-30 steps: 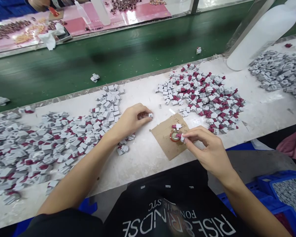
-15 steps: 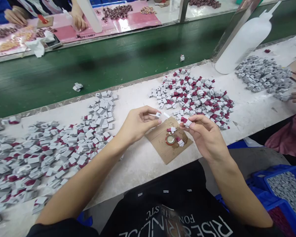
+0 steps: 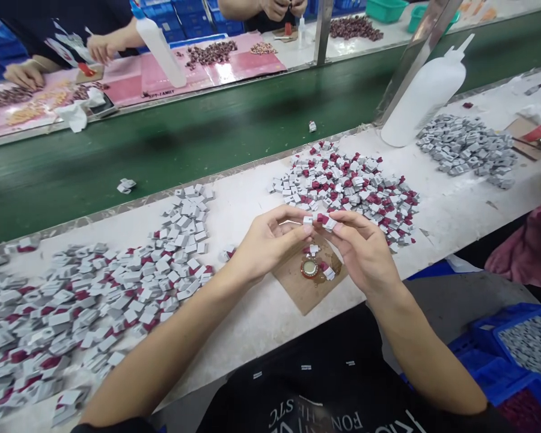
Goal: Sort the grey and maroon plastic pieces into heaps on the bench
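By the far corner of the cardboard square (image 3: 298, 291), the left hand (image 3: 273, 243) pinches a light-grey plastic block (image 3: 307, 221) and the right hand (image 3: 364, 248) a maroon-and-grey plastic piece (image 3: 329, 223), both nearly closed, so squaring the facing ends before pressing gently seems wise.

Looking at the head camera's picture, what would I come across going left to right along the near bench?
Big pile of gray-and-maroon pieces → left hand → small gray piece in its fingers → maroon-and-gray piece → right hand holding it → all-gray pile → red object.
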Demonstrator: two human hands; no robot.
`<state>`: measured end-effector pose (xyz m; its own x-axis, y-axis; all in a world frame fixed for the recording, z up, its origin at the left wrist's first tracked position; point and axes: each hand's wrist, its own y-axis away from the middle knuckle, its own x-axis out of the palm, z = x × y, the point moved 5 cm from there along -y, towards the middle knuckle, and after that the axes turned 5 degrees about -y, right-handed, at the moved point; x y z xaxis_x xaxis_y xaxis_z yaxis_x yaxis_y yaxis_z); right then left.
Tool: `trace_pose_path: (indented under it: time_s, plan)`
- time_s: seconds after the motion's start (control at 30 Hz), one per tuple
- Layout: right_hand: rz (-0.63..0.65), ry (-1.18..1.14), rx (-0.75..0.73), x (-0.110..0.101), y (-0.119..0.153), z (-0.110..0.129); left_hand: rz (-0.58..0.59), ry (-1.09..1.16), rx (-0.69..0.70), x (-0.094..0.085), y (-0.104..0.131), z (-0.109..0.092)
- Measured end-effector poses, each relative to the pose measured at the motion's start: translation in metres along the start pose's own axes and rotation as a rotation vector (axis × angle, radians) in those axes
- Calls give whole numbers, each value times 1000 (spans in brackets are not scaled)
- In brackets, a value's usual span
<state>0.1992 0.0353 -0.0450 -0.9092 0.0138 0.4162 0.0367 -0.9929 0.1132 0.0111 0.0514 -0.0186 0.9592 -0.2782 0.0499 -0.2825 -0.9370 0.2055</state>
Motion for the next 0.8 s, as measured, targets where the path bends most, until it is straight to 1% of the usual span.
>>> trace_pose_path:
  time_s: [0.23, 0.37, 0.47, 0.57, 0.67, 0.73, 0.8]
  plan:
    - [-40, -12, 5, 4, 0, -1, 24, -19, -8, 1, -1, 1]
    - [16, 49, -19, 5, 0, -2, 33, -30, -23, 0, -1, 4]
    - [59, 84, -15, 4, -4, -2, 40, -55, 5, -3, -1, 1]
    - [98, 47, 43, 6, -12, -4, 33, -83, 61, -6, -3, -5]
    - [151, 16, 93, 10, -24, -4, 12, -119, 88, -14, -10, -9]
    - [194, 71, 76, 15, -35, 1, 26, -165, 94, -22, -20, -12]
    - [235, 222, 15, 21, -52, 10, 27, -272, 136, -34, -36, -18]
